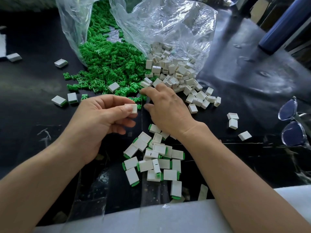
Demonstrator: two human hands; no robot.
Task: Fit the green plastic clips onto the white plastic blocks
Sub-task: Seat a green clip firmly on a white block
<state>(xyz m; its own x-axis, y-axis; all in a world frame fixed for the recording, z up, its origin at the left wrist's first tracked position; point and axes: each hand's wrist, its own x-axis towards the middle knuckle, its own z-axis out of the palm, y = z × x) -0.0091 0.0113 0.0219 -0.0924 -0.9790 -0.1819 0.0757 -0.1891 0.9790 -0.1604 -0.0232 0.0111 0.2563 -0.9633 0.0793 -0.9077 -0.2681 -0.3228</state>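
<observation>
Your left hand (101, 118) is pinching a white block (133, 108) at centre, holding it ready for fitting, while your right hand (166, 108) is reaching to the green clips (107, 64) spilling at eleven o'clock; I cannot tell whether it is gripping one.

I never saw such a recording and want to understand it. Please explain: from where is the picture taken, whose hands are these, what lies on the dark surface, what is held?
No machine here: a person works with bare hands, and a camera worn on the head looks down at them. The left hand pinches one small white plastic block. The right hand reaches to the pile of small green plastic clips spilling from a clear plastic bag; whether its fingers hold one, I cannot tell. Loose white blocks lie beside. Nearer the person lie white blocks with green clips fitted.
</observation>
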